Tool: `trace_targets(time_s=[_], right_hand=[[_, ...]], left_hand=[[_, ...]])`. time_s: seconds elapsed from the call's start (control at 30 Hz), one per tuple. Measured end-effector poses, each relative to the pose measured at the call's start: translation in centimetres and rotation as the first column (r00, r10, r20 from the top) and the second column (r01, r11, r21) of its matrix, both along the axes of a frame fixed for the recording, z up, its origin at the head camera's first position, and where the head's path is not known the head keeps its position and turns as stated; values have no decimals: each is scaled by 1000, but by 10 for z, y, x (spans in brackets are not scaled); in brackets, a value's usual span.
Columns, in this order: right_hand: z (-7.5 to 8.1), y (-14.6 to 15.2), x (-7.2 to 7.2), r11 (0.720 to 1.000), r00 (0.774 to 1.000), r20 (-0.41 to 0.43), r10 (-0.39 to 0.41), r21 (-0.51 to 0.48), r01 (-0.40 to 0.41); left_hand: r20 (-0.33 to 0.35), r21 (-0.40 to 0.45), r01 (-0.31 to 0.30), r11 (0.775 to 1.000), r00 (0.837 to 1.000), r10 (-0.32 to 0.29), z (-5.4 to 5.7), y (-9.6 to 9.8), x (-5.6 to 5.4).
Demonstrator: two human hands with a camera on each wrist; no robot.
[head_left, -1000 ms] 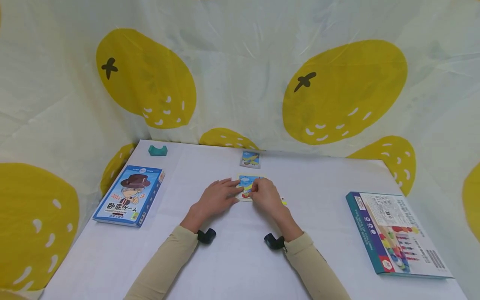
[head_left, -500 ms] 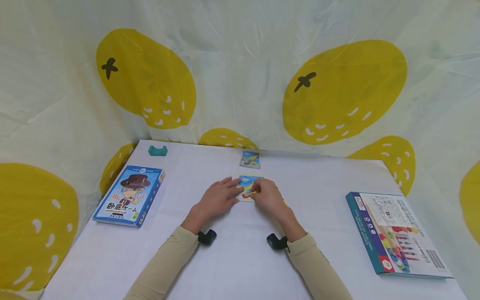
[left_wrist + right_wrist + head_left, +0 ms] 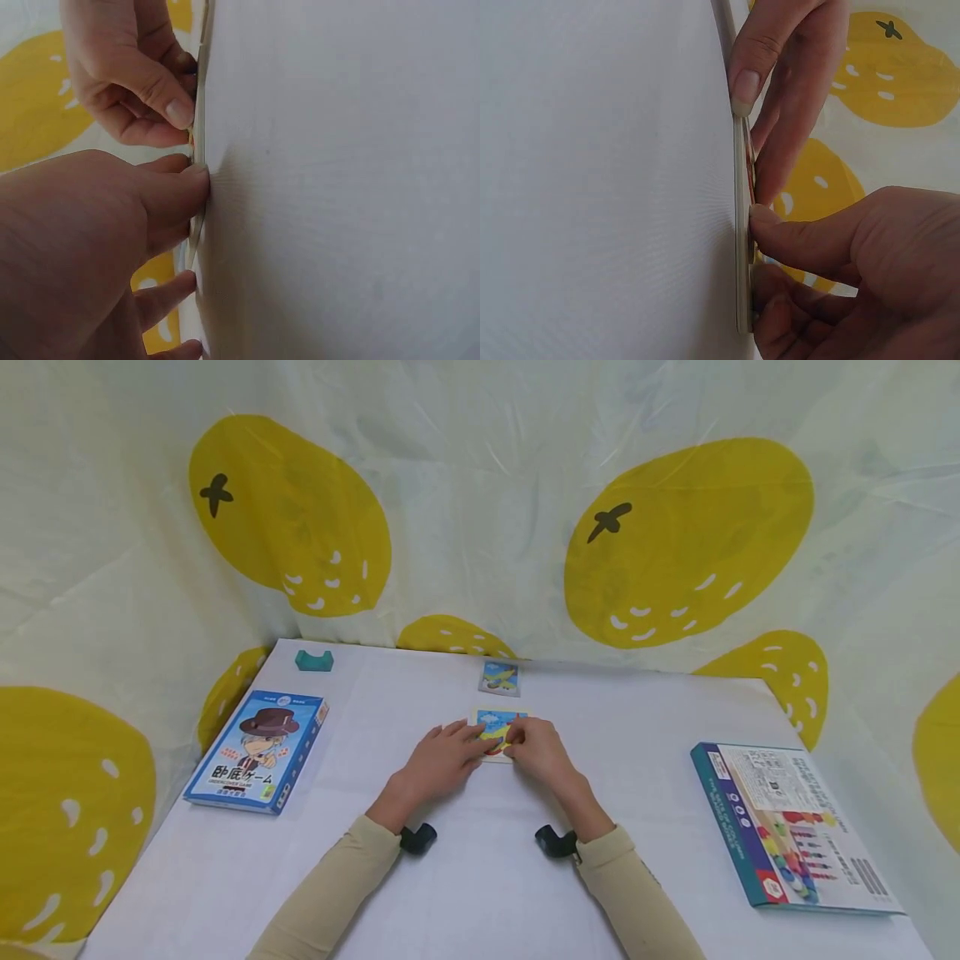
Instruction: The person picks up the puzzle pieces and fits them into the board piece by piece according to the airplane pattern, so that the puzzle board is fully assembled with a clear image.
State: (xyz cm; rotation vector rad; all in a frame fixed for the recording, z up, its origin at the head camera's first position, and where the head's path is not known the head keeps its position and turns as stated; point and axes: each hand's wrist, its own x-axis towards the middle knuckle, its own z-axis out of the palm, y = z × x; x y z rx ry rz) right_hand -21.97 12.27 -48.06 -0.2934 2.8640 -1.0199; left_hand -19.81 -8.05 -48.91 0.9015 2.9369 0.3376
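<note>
A small puzzle board (image 3: pixel 491 719) with a blue and yellow airplane picture lies on the white table, partly covered by both hands. From the left, my left hand (image 3: pixel 445 760) rests on it with fairly straight fingers, and its thumb touches the near edge in the left wrist view. My right hand (image 3: pixel 542 752) has curled fingers at the board's right side. In the right wrist view, the right thumb and fingers (image 3: pixel 769 225) pinch a thin puzzle piece against the board; most of the piece is hidden. Behind the board lies a grey-edged airplane picture card (image 3: pixel 500 678).
A blue game box (image 3: pixel 258 752) with a hat-wearing cartoon figure lies at the left. At the back left stands a teal notched block (image 3: pixel 314 661). A flat toy box (image 3: pixel 798 827) lies at the right. Fruit-patterned cloth (image 3: pixel 480 527) hangs around the table.
My left fingers have slid slightly right over the board. More yellow shows in the picture between the hands. A small yellow bit beside the right wrist is no longer visible.
</note>
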Motion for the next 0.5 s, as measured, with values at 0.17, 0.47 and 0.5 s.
trace_targets(time_s=[0.17, 0.47, 0.5], right_hand=[[2, 4, -1, 1000, 1000, 11, -4, 22, 4], [0, 24, -5, 999, 999, 33, -36, -13, 36], [0, 27, -5, 999, 999, 33, -40, -14, 41]], left_hand=[[-22, -13, -1, 1000, 1000, 0, 2, 1, 2], [29, -4, 25, 1000, 999, -25, -2, 6, 0], [34, -2, 25, 1000, 999, -24, -3, 6, 0]])
